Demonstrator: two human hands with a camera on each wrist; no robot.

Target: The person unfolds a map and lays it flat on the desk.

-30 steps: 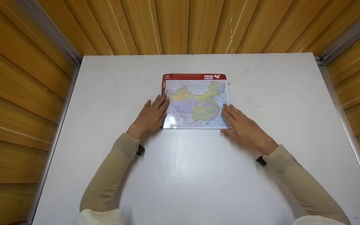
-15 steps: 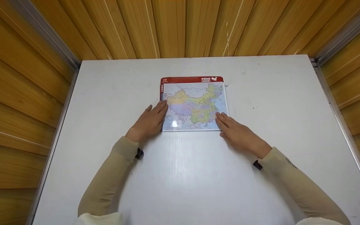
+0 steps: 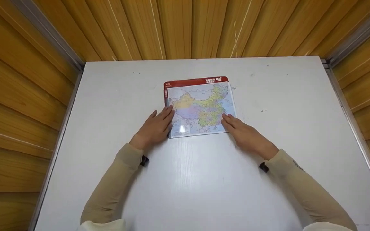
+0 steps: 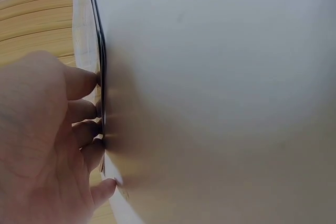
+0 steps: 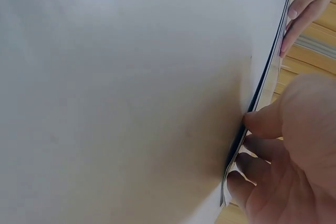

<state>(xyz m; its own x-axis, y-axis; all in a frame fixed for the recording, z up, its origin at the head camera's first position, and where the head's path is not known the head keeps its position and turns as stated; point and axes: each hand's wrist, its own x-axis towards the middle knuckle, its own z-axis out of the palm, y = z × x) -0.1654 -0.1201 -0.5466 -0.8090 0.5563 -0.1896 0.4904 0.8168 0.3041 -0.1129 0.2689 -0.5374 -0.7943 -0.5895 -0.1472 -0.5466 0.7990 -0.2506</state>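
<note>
A flat, glossy map board (image 3: 201, 106) of China with a red top border lies on the white table, turned a little so its right side sits farther away. My left hand (image 3: 154, 126) rests along its left edge, fingers straight and fingertips over the map. My right hand (image 3: 249, 138) lies over the lower right corner, which it hides, with its fingers extended on the surface. In the left wrist view the fingertips (image 4: 93, 124) touch the board's thin dark edge. The right wrist view has the right fingertips (image 5: 244, 156) at that edge too, where thin layers show.
The white table (image 3: 185, 186) spreads around the board on every side. Wood-look panel walls (image 3: 178, 29) stand behind it and at both sides, with grey metal rails (image 3: 56, 35) in the corners. A light glare falls on the table and board.
The map board has turned slightly counter-clockwise, its left side coming nearer. My right hand has shifted left, farther onto the map. The left hand stays at the left edge.
</note>
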